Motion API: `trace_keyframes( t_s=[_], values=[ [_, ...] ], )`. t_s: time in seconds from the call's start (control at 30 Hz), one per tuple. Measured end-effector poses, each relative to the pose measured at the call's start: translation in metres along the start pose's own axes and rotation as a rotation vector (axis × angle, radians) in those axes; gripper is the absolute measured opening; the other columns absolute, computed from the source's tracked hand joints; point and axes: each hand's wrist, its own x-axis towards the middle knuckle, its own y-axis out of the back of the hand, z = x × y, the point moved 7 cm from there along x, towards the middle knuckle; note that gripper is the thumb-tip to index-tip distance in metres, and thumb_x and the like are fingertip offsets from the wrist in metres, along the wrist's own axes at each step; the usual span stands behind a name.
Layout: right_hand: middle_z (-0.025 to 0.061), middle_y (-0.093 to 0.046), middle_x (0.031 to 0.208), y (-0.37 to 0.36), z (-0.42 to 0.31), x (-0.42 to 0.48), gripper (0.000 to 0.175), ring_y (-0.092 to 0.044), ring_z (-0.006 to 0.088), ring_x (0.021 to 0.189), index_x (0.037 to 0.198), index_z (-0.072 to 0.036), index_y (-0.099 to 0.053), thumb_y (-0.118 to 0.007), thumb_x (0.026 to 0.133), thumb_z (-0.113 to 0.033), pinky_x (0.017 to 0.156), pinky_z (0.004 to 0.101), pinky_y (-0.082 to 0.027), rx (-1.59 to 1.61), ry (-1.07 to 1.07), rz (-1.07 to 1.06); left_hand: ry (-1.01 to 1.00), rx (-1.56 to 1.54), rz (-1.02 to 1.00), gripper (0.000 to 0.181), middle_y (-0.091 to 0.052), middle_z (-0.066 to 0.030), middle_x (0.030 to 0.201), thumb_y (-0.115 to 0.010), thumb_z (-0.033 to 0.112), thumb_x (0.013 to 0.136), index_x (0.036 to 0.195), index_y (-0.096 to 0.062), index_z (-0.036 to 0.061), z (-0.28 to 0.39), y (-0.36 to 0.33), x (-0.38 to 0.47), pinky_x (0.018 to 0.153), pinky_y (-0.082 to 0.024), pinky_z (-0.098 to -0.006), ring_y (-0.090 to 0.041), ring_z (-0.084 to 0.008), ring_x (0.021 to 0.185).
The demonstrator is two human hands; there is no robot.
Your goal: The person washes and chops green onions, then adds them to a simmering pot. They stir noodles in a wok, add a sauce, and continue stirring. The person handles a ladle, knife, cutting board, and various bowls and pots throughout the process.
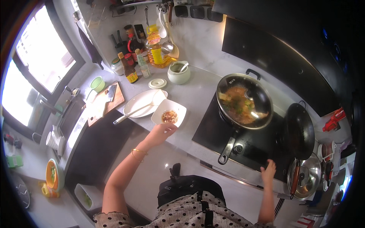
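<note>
My left hand (pixel 164 131) is at the near rim of a white square bowl (pixel 182 111) holding brown sauce with chopped bits; whether the fingers grip the rim is unclear. Behind the bowl, a ladle (pixel 137 110) lies across a white oval plate (pixel 129 106). My right hand (pixel 269 171) hovers over the cooktop's front edge, fingers apart, holding nothing. On the cooktop (pixel 208 129), a pan with a long handle (pixel 228 149) is covered by a glass lid (pixel 245 101), and food shows through it. A pale green lidless jar (pixel 179 74) with a white spoon stands behind the bowl.
A wok (pixel 299 132) with a wooden handle leans at the cooktop's right, beside a round metal lid (pixel 309 176). Sauce bottles (pixel 129 69) and an oil jug (pixel 156 55) stand at the back. A cleaver (pixel 111 92) lies on a wooden board (pixel 117 99) at left.
</note>
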Motion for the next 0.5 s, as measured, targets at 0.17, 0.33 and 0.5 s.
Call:
trace_keyframes(
  t_s=[0.17,0.33,0.5],
  values=[
    [0.0138,-0.061,0.094,-0.069,-0.047,-0.098,0.022,-0.060,0.0290,0.089,0.095,-0.004,-0.061,-0.067,0.074,-0.003,0.080,0.0389,-0.047,0.319,-0.031,-0.004,-0.072,-0.013,0.005,0.018,-0.069,-0.0090,0.095,-0.062,0.012,0.089,0.104,-0.066,0.0021,-0.024,0.029,0.026,0.075,-0.051,-0.0292,-0.064,-0.0155,0.084],
    [0.0138,-0.062,0.081,-0.048,-0.121,-0.118,0.010,-0.061,0.0241,0.065,0.088,-0.003,-0.064,-0.065,0.078,-0.004,0.061,0.0358,-0.048,0.381,-0.101,0.018,0.099,0.353,0.354,0.020,-0.066,-0.0137,0.103,-0.065,0.013,0.082,0.101,-0.067,0.0064,-0.152,0.118,0.014,0.085,-0.048,-0.0383,-0.062,-0.0282,0.098],
    [0.0133,-0.063,0.080,-0.020,-0.145,-0.112,0.010,-0.059,0.0229,0.060,0.090,-0.003,-0.063,-0.064,0.080,-0.003,0.055,0.0320,-0.046,0.411,-0.151,0.132,0.409,0.784,0.488,0.046,-0.056,-0.0154,0.103,-0.074,0.033,0.072,0.106,-0.051,0.0103,-0.244,0.193,-0.012,0.084,-0.044,-0.0478,-0.054,-0.0380,0.103]
  ],
)
